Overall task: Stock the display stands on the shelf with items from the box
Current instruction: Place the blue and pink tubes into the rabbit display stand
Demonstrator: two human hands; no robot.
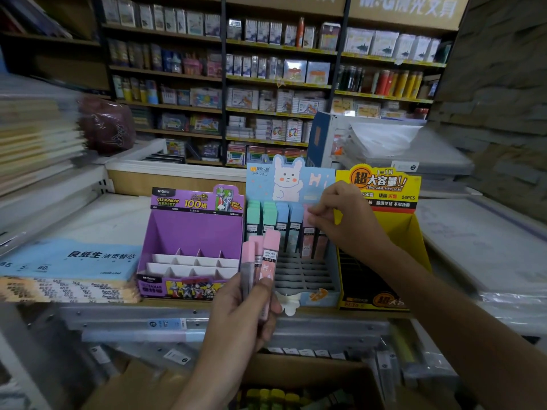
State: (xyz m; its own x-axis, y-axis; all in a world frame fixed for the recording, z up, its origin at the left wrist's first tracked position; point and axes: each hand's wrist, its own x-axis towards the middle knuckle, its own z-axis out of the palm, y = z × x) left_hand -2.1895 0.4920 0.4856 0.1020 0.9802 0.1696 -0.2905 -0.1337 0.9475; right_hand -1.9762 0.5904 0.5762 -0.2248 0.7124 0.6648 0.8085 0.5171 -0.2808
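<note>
Three display stands sit side by side on the shelf: a purple one [189, 232] with bare slots, a light-blue rabbit one [288, 179] whose back row holds green, blue and pink lead cases, and a yellow one [408, 229]. My left hand [242, 315] grips a few pink lead cases [268, 255] upright in front of the blue stand. My right hand [340, 220] pinches the top of a pink case [307, 232] at the right end of the blue stand's back row. The cardboard box [310, 377] lies below, with coloured cases inside.
A blue loose-leaf paper pack [71, 258] lies left of the purple stand. Stacked notebooks [38, 134] rise at far left, plastic-wrapped stock [408, 149] at right. Stocked wall shelves [278, 81] fill the background. The metal shelf edge [177, 324] runs above the box.
</note>
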